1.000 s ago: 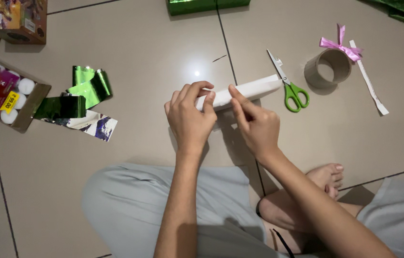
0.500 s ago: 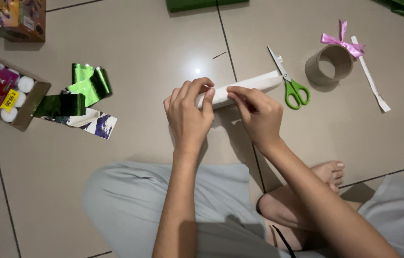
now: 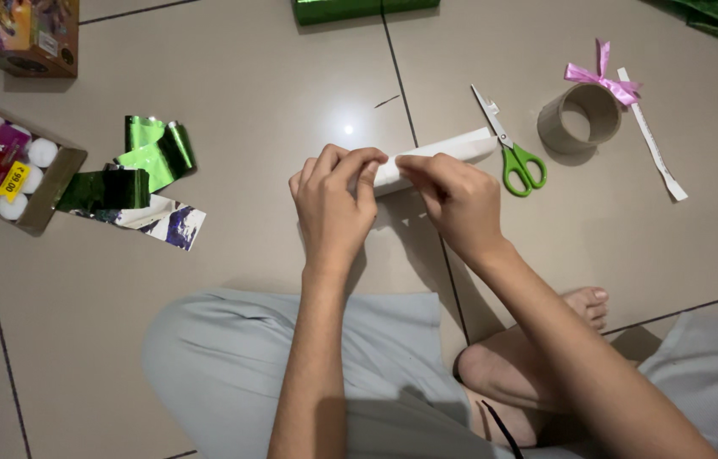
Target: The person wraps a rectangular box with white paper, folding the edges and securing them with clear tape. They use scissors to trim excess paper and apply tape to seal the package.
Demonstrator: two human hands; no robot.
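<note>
Between both hands lies a long white folded paper strip [image 3: 448, 150]. The left hand [image 3: 331, 208] and right hand [image 3: 454, 197] pinch its near end, the rest reaching past the right hand.

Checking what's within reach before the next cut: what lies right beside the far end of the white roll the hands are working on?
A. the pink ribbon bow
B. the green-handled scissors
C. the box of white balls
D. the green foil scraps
B: the green-handled scissors lie right against the far end of the white roll gripped by the left hand and right hand.
</note>
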